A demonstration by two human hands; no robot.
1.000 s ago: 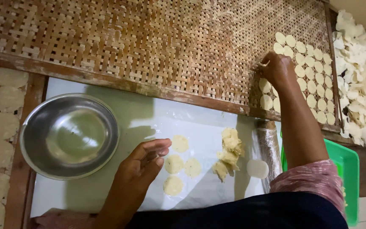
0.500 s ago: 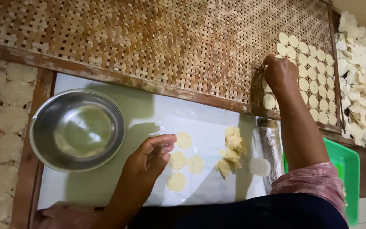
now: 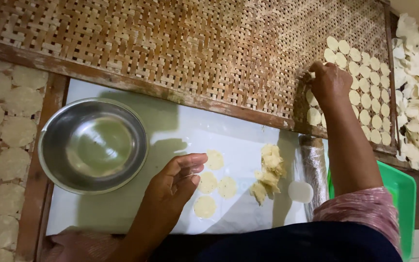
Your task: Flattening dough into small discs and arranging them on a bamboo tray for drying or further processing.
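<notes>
Head view: both hands at work over dough discs, worktop and woven drying tray.

Right hand (image 3: 330,82) reaches far right onto the woven bamboo tray (image 3: 195,43), fingers curled narrow over the near end of the rows of pale discs (image 3: 360,73); whether it pinches one I cannot tell. Left hand (image 3: 178,182) hovers loosely half-open, holding nothing, just beside four flat discs (image 3: 214,187) on the white worktop (image 3: 180,131), likely within easy reach for picking. Dough scraps (image 3: 270,170) lie right of them, by a rolling pin (image 3: 311,170). An empty steel bowl (image 3: 93,145) sits left.
</notes>
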